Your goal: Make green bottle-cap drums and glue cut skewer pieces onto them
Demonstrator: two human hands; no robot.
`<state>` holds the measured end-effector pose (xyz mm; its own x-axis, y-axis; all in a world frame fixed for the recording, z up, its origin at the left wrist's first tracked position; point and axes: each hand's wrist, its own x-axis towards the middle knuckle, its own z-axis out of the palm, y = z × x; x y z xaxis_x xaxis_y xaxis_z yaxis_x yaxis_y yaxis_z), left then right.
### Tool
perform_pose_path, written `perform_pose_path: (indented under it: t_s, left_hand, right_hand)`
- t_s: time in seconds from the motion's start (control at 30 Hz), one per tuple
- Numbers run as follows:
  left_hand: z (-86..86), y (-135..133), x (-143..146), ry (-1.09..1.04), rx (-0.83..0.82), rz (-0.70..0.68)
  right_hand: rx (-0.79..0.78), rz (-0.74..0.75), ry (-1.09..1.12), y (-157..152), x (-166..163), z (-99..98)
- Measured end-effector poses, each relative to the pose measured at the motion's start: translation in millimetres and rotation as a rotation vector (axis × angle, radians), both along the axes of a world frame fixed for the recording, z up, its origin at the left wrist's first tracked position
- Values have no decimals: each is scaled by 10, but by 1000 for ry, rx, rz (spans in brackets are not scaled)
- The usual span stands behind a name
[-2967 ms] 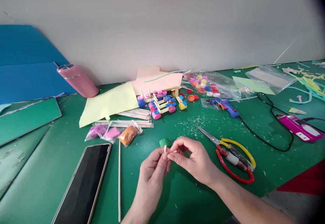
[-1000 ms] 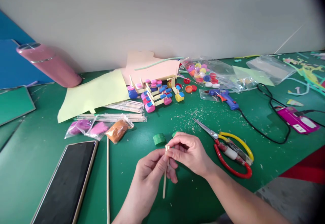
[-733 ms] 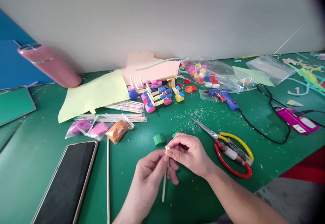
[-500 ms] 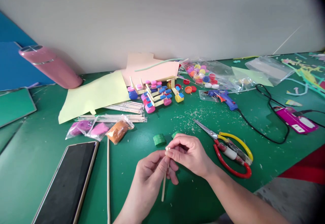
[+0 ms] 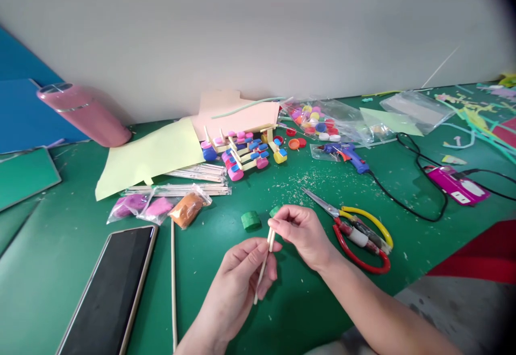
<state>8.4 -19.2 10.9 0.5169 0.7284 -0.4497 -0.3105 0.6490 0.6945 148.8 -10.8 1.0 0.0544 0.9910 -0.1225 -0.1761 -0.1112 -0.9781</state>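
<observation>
My left hand pinches a thin pale wooden stick between thumb and fingers, its lower end slanting down past the fingertips. At the top, my right hand grips the upper end with thumb and forefinger, where two short stick lengths appear to lie side by side. Just beyond the fingers sits a green block with rounded sides. A second green block is partly hidden behind my right hand. To the right lie scissors with one yellow and one red handle, blades partly parted.
A phone and a long stick lie at left, below bagged clay. Behind are small wheeled models, bagged bottle caps and yellow paper. A blue glue gun trails its black cord rightward.
My right hand has shifted slightly up and away from my left, so more of the sticks' upper ends shows between them. The whole view has moved slightly.
</observation>
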Motion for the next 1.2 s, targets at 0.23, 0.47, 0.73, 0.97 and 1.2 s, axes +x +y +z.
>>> perform_pose_path:
  t_s: [0.23, 0.47, 0.73, 0.97, 1.2]
  left_hand:
    - [5, -14, -2, 28, 22, 37]
    - [-15, -35, 1, 121, 103, 71]
    - [-32, -18, -2, 157, 133, 105]
    - [-12, -30, 11, 156, 69, 153]
    - [-17, -43, -3, 170, 89, 125]
  right_hand:
    - [33, -23, -13, 19, -9, -15]
    - [86, -12, -12, 10, -13, -14]
    - [154, 57, 32, -23, -49, 26]
    - [159, 53, 43, -23, -41, 31]
    - [157, 47, 33, -23, -41, 25]
